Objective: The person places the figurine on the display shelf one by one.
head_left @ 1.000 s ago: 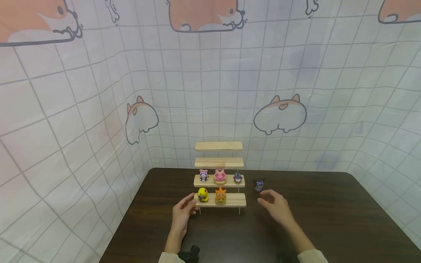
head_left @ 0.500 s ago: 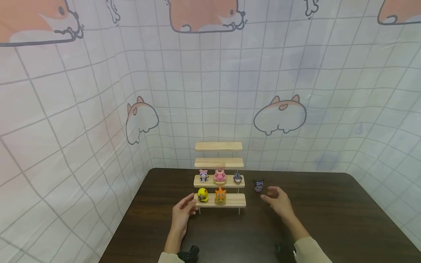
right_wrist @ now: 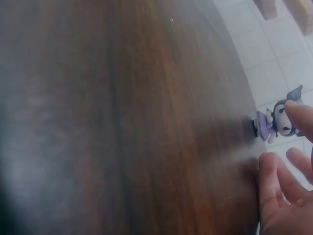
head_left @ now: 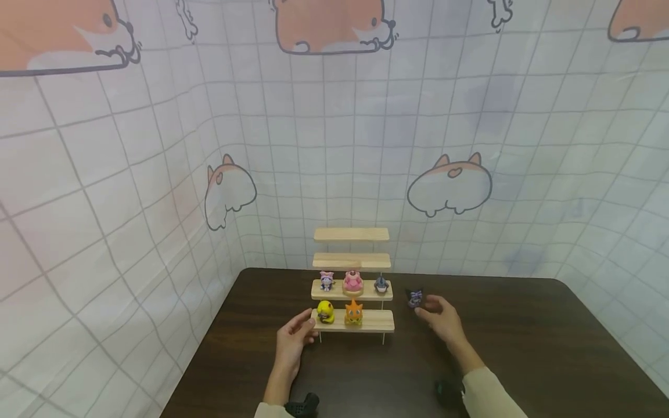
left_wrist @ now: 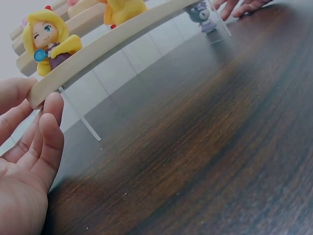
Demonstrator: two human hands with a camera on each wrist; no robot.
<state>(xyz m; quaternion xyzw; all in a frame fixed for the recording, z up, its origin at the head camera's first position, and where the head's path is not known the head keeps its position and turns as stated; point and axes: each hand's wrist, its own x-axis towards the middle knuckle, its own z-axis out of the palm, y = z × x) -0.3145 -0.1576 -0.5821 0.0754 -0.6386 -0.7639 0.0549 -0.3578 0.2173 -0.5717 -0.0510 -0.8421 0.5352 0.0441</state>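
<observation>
My left hand holds the left end of the lowest step of a tiered wooden display stand. In the left wrist view its thumb lies along the step's end, with curled fingers under the board. A yellow-haired figurine and an orange spiky figurine stand on that step. To the right of the stand, a small black-and-purple figurine is upright on the table. My right hand is close beside it, fingers spread and loosely bent; a fingertip overlaps the figurine's head in the right wrist view.
On the second step sit a pink-and-purple figurine, a pink figurine and a grey one. Two higher boards, the top one included, rise behind. The dark wooden table meets a patterned curtain at the back.
My right hand has shifted slightly right and back, and its fingers are now closer to the black-and-purple figurine. The left hand stays at the stand. The head view has turned slightly.
</observation>
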